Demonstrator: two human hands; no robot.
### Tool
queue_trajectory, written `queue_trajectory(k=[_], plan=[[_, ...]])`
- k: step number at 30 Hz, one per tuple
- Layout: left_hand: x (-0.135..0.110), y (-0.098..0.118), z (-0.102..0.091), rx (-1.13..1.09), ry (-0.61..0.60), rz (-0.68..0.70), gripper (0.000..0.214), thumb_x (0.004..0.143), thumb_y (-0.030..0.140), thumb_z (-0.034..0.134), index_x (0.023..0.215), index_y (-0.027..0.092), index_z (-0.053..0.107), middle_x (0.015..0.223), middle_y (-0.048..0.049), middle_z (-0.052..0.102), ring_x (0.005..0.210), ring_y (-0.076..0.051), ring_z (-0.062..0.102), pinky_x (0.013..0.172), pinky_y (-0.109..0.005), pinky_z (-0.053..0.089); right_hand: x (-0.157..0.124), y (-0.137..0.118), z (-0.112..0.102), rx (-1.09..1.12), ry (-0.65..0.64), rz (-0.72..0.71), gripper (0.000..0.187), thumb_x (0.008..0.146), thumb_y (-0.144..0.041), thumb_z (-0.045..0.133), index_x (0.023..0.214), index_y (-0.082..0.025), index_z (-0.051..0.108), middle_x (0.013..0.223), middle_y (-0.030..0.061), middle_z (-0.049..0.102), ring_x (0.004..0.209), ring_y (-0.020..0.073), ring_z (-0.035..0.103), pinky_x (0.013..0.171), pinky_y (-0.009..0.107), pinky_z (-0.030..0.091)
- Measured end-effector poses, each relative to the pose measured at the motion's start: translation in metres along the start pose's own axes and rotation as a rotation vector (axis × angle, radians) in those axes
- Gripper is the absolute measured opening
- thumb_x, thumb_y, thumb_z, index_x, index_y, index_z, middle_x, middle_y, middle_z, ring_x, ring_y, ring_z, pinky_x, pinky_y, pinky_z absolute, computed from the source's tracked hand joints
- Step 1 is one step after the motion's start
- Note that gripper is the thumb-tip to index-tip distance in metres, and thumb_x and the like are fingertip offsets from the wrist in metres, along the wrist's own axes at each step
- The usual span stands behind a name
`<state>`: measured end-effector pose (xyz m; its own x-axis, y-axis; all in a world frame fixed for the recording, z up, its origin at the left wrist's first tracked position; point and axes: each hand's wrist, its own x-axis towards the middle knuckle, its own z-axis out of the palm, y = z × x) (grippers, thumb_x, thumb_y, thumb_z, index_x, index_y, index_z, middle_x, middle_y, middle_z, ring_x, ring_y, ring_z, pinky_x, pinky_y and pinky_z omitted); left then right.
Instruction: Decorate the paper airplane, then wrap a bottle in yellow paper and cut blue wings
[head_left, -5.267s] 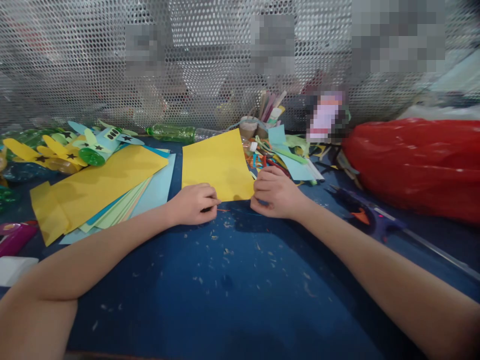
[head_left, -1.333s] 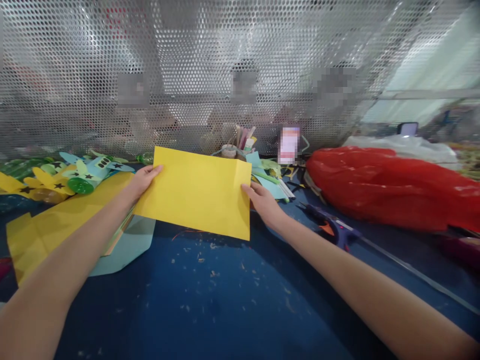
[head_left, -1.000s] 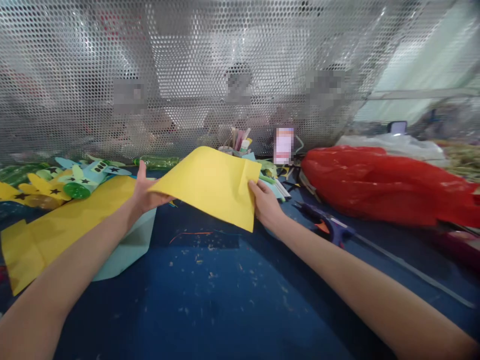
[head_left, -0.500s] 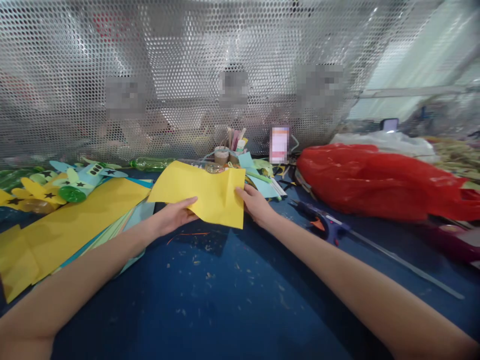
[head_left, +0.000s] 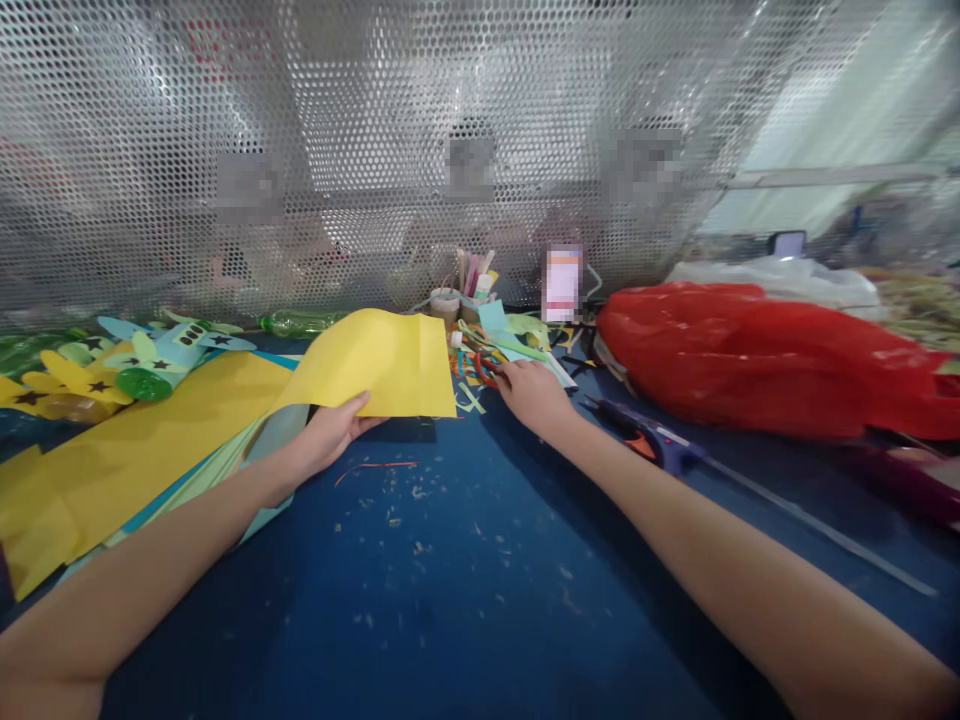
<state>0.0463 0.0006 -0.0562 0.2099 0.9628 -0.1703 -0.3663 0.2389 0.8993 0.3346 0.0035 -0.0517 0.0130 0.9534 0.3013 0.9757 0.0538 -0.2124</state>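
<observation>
My left hand (head_left: 334, 432) grips the near edge of a folded yellow paper sheet (head_left: 375, 362), thumb on top, and holds it just above the blue table (head_left: 465, 580). My right hand (head_left: 529, 392) has left the sheet and reaches into the scraps to the right of it. Its fingers touch the red handles of a pair of scissors (head_left: 484, 368) lying among paper strips. How far those fingers close on the handles is hidden by the back of the hand.
A stack of yellow and light-blue sheets (head_left: 150, 440) lies at the left, with paper-winged bottle planes (head_left: 142, 362) behind it. A cup of sticks (head_left: 450, 295), a blue glue gun (head_left: 660, 445) and a red plastic bag (head_left: 757, 355) lie right. A perforated metal screen (head_left: 375, 150) closes the back.
My right hand let go of the yellow sheet and moved right to the scissors. My left hand alone now holds the sheet, which has shifted left and lower.
</observation>
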Motion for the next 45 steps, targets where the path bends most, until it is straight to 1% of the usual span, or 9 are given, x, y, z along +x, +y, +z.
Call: queue_trajectory(k=[4, 8, 12, 17, 22, 29, 35, 39, 45], plan=[[0.001, -0.003, -0.002, -0.007, -0.004, 0.016, 0.026, 0.087, 0.015, 0.055, 0.112, 0.014, 0.064, 0.111, -0.0110, 0.070, 0.113, -0.024, 0.062, 0.094, -0.040, 0.052, -0.007, -0.007, -0.001, -0.171, 0.013, 0.008, 0.033, 0.094, -0.027, 0.041, 0.106, -0.007, 0.064, 0.111, 0.0216, 0.064, 0.108, 0.0337, 0.051, 0.085, 0.040, 0.037], [0.002, -0.003, -0.002, -0.004, 0.009, 0.026, 0.025, 0.085, 0.015, 0.059, 0.109, 0.012, 0.065, 0.107, -0.0124, 0.071, 0.115, -0.027, 0.060, 0.097, -0.043, 0.051, -0.013, -0.012, -0.002, -0.320, 0.019, 0.047, 0.041, 0.097, -0.035, 0.035, 0.103, -0.008, 0.065, 0.105, 0.0209, 0.067, 0.105, 0.0354, 0.051, 0.082, 0.043, 0.034], [0.000, -0.003, 0.001, -0.001, 0.053, 0.017, 0.028, 0.086, 0.015, 0.056, 0.112, 0.013, 0.064, 0.112, -0.0109, 0.070, 0.120, -0.028, 0.058, 0.102, -0.045, 0.048, -0.014, -0.014, -0.002, -0.421, 0.007, -0.006, 0.046, 0.096, -0.046, 0.038, 0.102, -0.009, 0.065, 0.106, 0.0198, 0.067, 0.106, 0.0345, 0.050, 0.081, 0.041, 0.034], [-0.002, -0.002, 0.002, 0.019, 0.032, 0.010, 0.036, 0.086, 0.016, 0.057, 0.121, 0.015, 0.060, 0.119, -0.0099, 0.068, 0.120, -0.027, 0.058, 0.103, -0.045, 0.047, -0.013, -0.012, 0.000, -0.381, 0.011, 0.008, 0.042, 0.094, -0.043, 0.044, 0.103, -0.007, 0.062, 0.102, 0.0223, 0.066, 0.104, 0.0351, 0.050, 0.079, 0.039, 0.035], [-0.003, 0.000, 0.002, 0.029, 0.023, 0.004, 0.042, 0.086, 0.016, 0.057, 0.128, 0.015, 0.057, 0.119, -0.0116, 0.068, 0.117, -0.028, 0.060, 0.103, -0.043, 0.049, -0.011, -0.011, 0.003, -0.364, 0.041, 0.012, 0.043, 0.096, -0.042, 0.039, 0.110, -0.007, 0.060, 0.095, 0.0245, 0.065, 0.098, 0.0358, 0.052, 0.077, 0.039, 0.036], [-0.004, -0.001, 0.002, 0.031, 0.023, 0.035, 0.039, 0.086, 0.015, 0.056, 0.124, 0.015, 0.059, 0.119, -0.0111, 0.068, 0.119, -0.028, 0.058, 0.103, -0.043, 0.048, -0.004, -0.010, -0.005, -0.383, 0.064, -0.003, 0.049, 0.100, -0.043, 0.025, 0.114, -0.011, 0.059, 0.090, 0.0210, 0.066, 0.089, 0.0305, 0.057, 0.075, 0.036, 0.035], [-0.004, -0.001, 0.001, 0.044, 0.003, 0.028, 0.037, 0.085, 0.016, 0.058, 0.123, 0.014, 0.059, 0.115, -0.0120, 0.069, 0.121, -0.027, 0.057, 0.103, -0.045, 0.047, -0.005, -0.018, -0.009, -0.352, 0.092, 0.037, 0.054, 0.098, -0.053, 0.028, 0.110, -0.011, 0.059, 0.079, 0.0173, 0.069, 0.081, 0.0305, 0.063, 0.065, 0.031, 0.035], [-0.003, -0.001, 0.002, 0.009, 0.008, 0.028, 0.038, 0.084, 0.015, 0.059, 0.122, 0.012, 0.060, 0.114, -0.0131, 0.070, 0.121, -0.029, 0.057, 0.103, -0.044, 0.048, -0.003, -0.017, -0.015, -0.214, 0.080, 0.113, 0.056, 0.098, -0.054, 0.025, 0.109, -0.013, 0.060, 0.078, 0.0159, 0.070, 0.077, 0.0288, 0.065, 0.062, 0.030, 0.036], [-0.002, -0.002, 0.003, -0.015, 0.040, 0.019, 0.043, 0.084, 0.013, 0.058, 0.126, 0.015, 0.057, 0.119, -0.0111, 0.068, 0.125, -0.029, 0.053, 0.103, -0.045, 0.048, 0.013, 0.005, -0.027, 0.075, 0.087, 0.239, 0.065, 0.099, -0.052, 0.011, 0.100, -0.015, 0.065, 0.092, 0.0176, 0.070, 0.083, 0.0276, 0.065, 0.067, 0.032, 0.041]])
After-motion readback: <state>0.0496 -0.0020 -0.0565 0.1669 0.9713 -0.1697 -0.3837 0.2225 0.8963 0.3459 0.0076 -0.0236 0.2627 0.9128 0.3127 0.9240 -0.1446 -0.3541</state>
